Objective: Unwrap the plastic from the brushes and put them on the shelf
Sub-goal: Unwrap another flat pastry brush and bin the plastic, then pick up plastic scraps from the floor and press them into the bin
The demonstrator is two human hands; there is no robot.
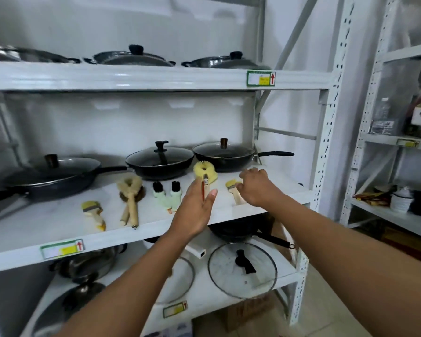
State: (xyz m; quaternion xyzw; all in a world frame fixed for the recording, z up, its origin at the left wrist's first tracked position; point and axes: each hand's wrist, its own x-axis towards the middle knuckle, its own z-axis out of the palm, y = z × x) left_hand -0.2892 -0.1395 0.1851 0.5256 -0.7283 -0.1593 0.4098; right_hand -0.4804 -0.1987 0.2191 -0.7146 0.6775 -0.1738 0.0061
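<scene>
Both forearms reach in. Left hand [197,205] grasping round yellow brush [204,171] by handle, setting it on shelf [58,222] near pans. Right hand [255,188] curled over flat brush [234,190], actual grip unclear. Looks like placing step; next up: let go, line them up with others.

You stand in a kitchenware stockroom: white slotted-steel shelving [156,80] carries rows of lidded pans [159,160], brushes [130,200], and green-bordered shelf labels [261,78].
</scene>
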